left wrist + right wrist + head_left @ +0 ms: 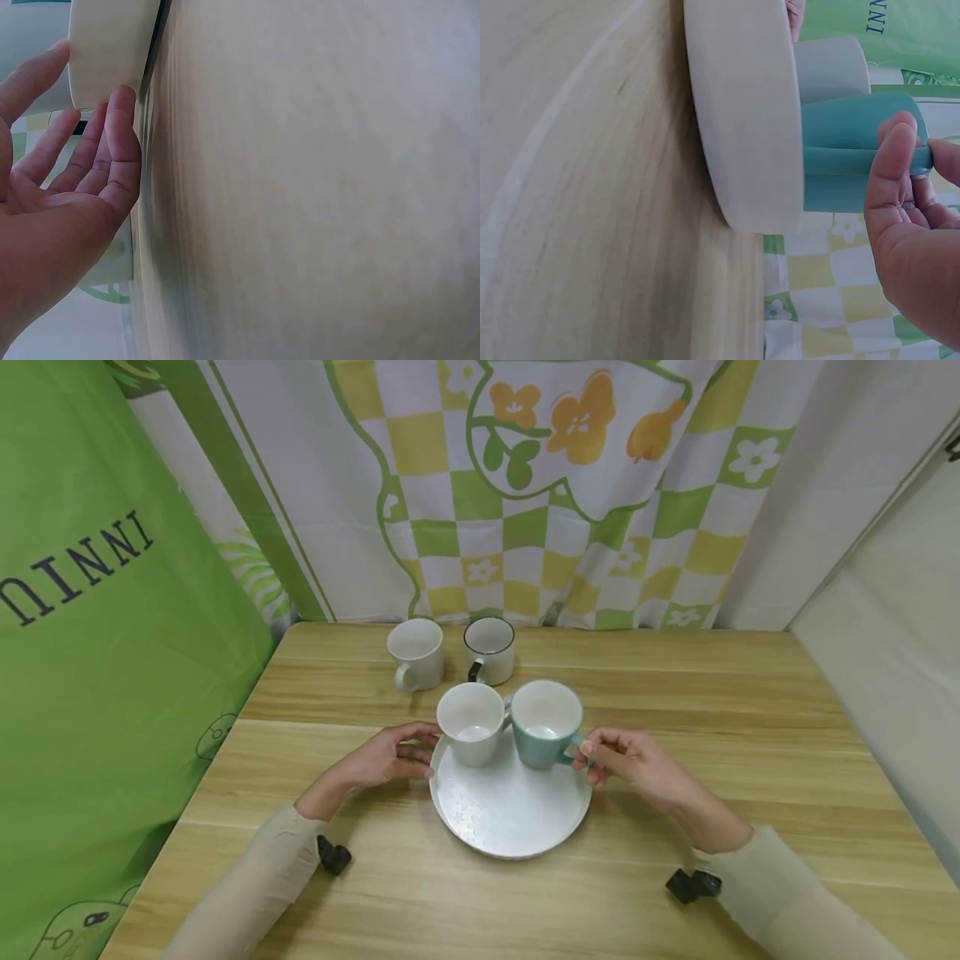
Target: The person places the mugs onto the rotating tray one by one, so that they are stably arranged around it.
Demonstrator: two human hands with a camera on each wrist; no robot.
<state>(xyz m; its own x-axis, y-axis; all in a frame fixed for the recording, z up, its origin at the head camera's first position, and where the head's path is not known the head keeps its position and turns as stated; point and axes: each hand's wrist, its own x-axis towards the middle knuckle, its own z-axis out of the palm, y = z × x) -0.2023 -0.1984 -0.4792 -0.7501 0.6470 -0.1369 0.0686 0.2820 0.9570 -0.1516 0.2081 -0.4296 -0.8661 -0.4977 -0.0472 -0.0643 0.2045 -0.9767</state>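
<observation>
A round white tray [510, 814] lies on the table, with a white mug [474, 739] and a teal mug [542, 745] side by side on its far half. My right hand [633, 768] pinches the teal mug's handle between thumb and fingers; the right wrist view shows the handle [840, 160] held near its upper end. At the tray's left side, my left hand [393, 756] has its loosely bent fingers and thumb right at the rim. From the left wrist, the fingertips meet the tray's pale side wall [112, 52].
Behind the tray stand another white mug [417, 652] and a white mug with a dark rim and black handle [491, 647]. The wooden table [675, 677] meets a patterned curtain [525, 527] at the back. Green cloth [112, 677] hangs along the left.
</observation>
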